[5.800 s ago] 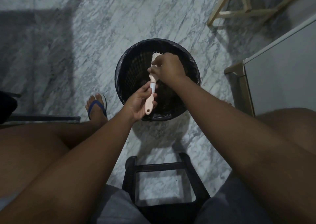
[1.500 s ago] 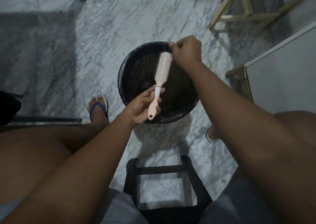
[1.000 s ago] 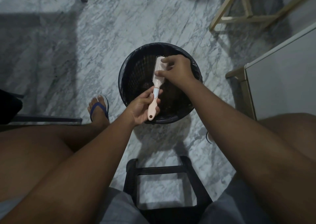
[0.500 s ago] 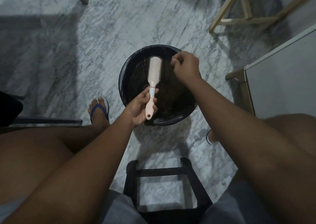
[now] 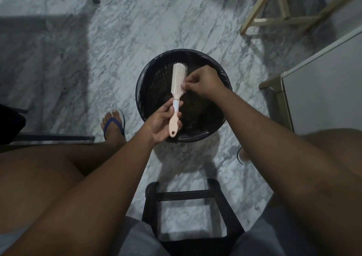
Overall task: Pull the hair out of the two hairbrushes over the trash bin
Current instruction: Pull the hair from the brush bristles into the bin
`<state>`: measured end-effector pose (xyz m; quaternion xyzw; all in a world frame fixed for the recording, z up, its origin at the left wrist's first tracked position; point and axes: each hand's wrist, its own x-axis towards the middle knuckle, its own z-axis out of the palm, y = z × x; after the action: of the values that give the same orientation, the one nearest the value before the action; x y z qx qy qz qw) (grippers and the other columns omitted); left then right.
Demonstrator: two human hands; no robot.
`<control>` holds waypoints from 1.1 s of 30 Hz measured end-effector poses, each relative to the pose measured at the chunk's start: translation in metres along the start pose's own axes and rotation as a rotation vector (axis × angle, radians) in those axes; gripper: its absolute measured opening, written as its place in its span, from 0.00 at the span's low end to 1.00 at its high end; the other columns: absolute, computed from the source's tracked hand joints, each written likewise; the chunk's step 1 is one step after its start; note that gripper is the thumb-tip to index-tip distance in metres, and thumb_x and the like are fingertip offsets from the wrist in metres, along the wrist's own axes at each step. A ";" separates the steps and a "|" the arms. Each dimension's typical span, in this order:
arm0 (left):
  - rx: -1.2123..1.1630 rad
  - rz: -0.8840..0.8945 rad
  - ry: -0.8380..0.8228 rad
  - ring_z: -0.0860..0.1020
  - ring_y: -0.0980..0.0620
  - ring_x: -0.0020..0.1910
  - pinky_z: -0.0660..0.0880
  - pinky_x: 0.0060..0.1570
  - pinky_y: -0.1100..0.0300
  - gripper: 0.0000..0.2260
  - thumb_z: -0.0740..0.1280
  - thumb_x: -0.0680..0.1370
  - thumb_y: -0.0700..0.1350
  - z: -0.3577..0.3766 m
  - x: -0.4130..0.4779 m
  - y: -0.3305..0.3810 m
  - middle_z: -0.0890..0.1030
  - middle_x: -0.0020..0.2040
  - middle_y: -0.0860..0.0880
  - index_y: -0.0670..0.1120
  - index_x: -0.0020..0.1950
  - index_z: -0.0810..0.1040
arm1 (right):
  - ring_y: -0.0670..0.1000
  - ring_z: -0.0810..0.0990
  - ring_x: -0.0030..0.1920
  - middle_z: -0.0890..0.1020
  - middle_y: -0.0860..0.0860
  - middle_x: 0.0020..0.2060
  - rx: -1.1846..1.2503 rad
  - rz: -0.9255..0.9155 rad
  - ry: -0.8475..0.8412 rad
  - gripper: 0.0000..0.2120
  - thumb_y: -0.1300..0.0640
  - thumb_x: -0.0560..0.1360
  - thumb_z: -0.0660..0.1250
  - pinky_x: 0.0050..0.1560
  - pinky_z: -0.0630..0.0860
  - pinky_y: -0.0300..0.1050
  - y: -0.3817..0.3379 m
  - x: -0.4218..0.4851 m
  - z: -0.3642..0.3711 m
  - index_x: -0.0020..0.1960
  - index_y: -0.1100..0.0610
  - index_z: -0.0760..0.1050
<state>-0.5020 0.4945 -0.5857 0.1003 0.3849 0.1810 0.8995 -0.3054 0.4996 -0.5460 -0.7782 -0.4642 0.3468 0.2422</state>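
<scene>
Returning to the hairbrush, right hand pinches bristles.

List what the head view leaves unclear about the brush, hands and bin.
Head view:
Hair in the brush: too fine, dim light.
What the right hand pinches: too small to tell.
Bin contents: lost in shadow.
Second brush: nowhere in frame.
</scene>
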 end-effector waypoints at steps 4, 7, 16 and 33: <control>-0.072 -0.003 -0.054 0.77 0.53 0.41 0.76 0.36 0.60 0.20 0.61 0.78 0.38 0.001 0.000 -0.002 0.79 0.60 0.48 0.47 0.70 0.71 | 0.44 0.84 0.45 0.87 0.48 0.42 0.051 -0.017 0.004 0.06 0.54 0.73 0.74 0.49 0.78 0.34 0.002 0.002 -0.005 0.48 0.55 0.86; -0.086 -0.005 -0.055 0.77 0.54 0.41 0.76 0.36 0.61 0.19 0.61 0.79 0.38 0.000 -0.001 0.000 0.79 0.60 0.48 0.46 0.70 0.71 | 0.42 0.84 0.41 0.87 0.49 0.41 0.192 0.047 0.041 0.06 0.57 0.76 0.70 0.42 0.76 0.27 0.006 0.003 -0.010 0.48 0.57 0.85; 0.015 0.014 0.062 0.80 0.51 0.49 0.81 0.44 0.53 0.16 0.59 0.83 0.40 0.012 -0.016 0.013 0.80 0.61 0.49 0.47 0.71 0.71 | 0.51 0.83 0.54 0.85 0.51 0.51 0.077 0.149 0.232 0.11 0.58 0.79 0.62 0.59 0.77 0.45 0.013 -0.014 -0.011 0.59 0.56 0.79; 0.458 -0.003 0.366 0.76 0.47 0.46 0.77 0.46 0.44 0.14 0.57 0.82 0.34 0.063 -0.058 0.027 0.79 0.49 0.44 0.36 0.67 0.71 | 0.67 0.44 0.78 0.47 0.64 0.78 -0.693 -0.033 -0.100 0.38 0.53 0.79 0.63 0.77 0.49 0.61 -0.016 -0.064 0.002 0.80 0.56 0.43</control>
<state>-0.4999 0.4932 -0.4957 0.2660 0.5715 0.1031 0.7694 -0.3369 0.4494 -0.5163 -0.7885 -0.5783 0.2023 -0.0540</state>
